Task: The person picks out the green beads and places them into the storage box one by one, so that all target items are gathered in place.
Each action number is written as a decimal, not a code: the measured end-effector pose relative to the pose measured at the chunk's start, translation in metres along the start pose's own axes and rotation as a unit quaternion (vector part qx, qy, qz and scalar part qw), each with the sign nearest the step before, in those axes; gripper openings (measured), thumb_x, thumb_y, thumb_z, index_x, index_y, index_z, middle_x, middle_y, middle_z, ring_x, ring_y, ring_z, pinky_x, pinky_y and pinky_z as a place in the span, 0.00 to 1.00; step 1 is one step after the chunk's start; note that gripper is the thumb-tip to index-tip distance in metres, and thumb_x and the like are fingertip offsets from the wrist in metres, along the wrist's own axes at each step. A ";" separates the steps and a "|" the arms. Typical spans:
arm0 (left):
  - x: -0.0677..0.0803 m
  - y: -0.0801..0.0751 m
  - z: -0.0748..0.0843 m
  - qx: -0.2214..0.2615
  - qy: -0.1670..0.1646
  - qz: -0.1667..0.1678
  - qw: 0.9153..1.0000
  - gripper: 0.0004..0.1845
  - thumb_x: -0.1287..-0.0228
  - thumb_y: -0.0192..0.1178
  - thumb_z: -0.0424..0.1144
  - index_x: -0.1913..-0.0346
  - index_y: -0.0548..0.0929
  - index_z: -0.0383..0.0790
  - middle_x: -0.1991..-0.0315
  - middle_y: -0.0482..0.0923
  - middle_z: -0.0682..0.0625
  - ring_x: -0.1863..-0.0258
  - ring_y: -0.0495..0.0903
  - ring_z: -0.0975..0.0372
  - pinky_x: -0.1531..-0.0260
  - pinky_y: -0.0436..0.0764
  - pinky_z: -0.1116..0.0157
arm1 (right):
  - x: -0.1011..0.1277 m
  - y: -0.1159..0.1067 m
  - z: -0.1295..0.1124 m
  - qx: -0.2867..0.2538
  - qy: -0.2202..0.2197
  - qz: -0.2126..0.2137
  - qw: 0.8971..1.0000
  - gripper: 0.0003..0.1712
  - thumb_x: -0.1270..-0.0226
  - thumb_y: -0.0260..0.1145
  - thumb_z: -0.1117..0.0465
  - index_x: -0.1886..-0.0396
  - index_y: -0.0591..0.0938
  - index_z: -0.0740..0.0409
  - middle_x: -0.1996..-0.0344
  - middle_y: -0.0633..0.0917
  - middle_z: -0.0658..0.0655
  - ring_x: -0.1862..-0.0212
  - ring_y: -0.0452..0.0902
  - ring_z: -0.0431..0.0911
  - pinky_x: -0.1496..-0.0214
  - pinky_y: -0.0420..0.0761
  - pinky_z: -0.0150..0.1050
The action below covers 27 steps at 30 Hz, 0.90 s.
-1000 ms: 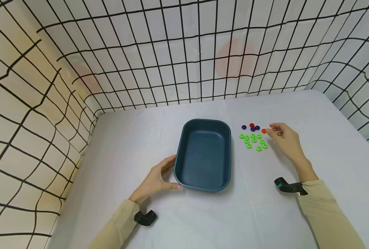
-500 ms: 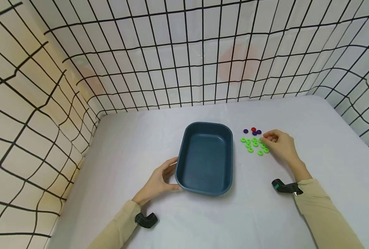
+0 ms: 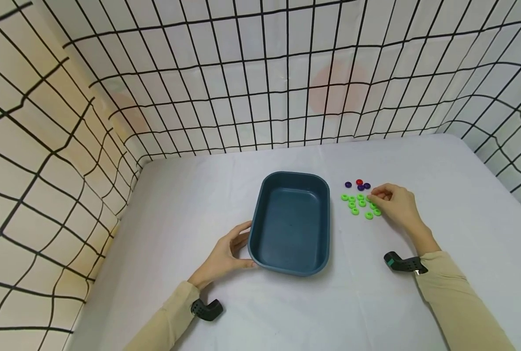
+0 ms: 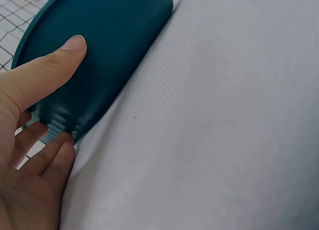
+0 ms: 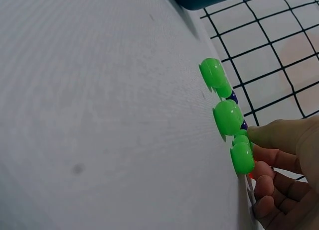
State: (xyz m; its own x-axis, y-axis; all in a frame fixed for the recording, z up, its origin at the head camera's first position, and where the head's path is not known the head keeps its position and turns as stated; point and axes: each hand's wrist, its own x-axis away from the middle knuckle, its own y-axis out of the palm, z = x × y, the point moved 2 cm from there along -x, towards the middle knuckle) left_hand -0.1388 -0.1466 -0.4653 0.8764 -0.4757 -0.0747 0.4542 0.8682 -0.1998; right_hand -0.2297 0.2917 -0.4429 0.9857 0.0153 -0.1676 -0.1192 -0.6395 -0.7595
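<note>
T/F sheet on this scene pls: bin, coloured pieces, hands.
1. The left hand touches the blue bin. True.
2. Green pieces outnumber purple pieces. True.
3. The green pieces are inside the bin. False: they lie on the white cloth.
4. The right hand is at the green pieces. True.
5. The purple pieces lie nearer the person than the green pieces. False: they lie beyond them.
6. The left hand pinches a purple piece. False: it is at the bin's side.
</note>
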 end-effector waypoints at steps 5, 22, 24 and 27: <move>0.002 0.001 0.001 0.002 -0.005 0.001 1.000 0.52 0.54 0.77 0.28 0.25 0.62 0.47 0.26 0.61 0.46 0.29 0.66 0.50 0.31 0.69 0.65 | 0.001 0.002 0.000 0.005 -0.005 0.000 1.000 0.16 0.31 0.65 0.57 0.59 0.83 0.70 0.71 0.82 0.61 0.69 0.70 0.47 0.71 0.67 0.30; 0.001 0.000 -0.001 0.003 0.005 -0.002 1.000 0.50 0.52 0.77 0.29 0.25 0.63 0.46 0.26 0.61 0.44 0.29 0.67 0.48 0.32 0.70 0.66 | -0.002 0.001 -0.005 -0.005 0.021 -0.017 1.000 0.14 0.33 0.68 0.59 0.63 0.82 0.69 0.72 0.83 0.59 0.71 0.73 0.44 0.72 0.70 0.27; 0.001 0.000 -0.001 0.004 0.008 -0.001 1.000 0.50 0.52 0.77 0.29 0.25 0.63 0.45 0.26 0.61 0.44 0.30 0.67 0.48 0.32 0.71 0.66 | -0.002 0.001 -0.006 -0.005 0.028 -0.013 1.000 0.14 0.34 0.68 0.59 0.63 0.83 0.69 0.72 0.84 0.60 0.72 0.74 0.44 0.72 0.71 0.28; 0.000 0.000 0.000 0.004 0.006 0.003 1.000 0.51 0.53 0.77 0.28 0.26 0.63 0.45 0.26 0.62 0.44 0.30 0.67 0.49 0.33 0.71 0.66 | -0.003 0.001 -0.005 -0.010 0.049 -0.010 0.999 0.16 0.35 0.69 0.57 0.62 0.84 0.69 0.72 0.85 0.59 0.72 0.74 0.42 0.71 0.71 0.29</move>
State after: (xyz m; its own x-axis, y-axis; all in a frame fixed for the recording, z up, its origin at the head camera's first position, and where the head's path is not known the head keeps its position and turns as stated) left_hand -0.1386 -0.1469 -0.4658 0.8769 -0.4725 -0.0882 0.4506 0.8720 -0.1912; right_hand -0.2324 0.2871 -0.4394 0.9949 -0.0468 -0.0895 -0.0982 -0.6554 -0.7489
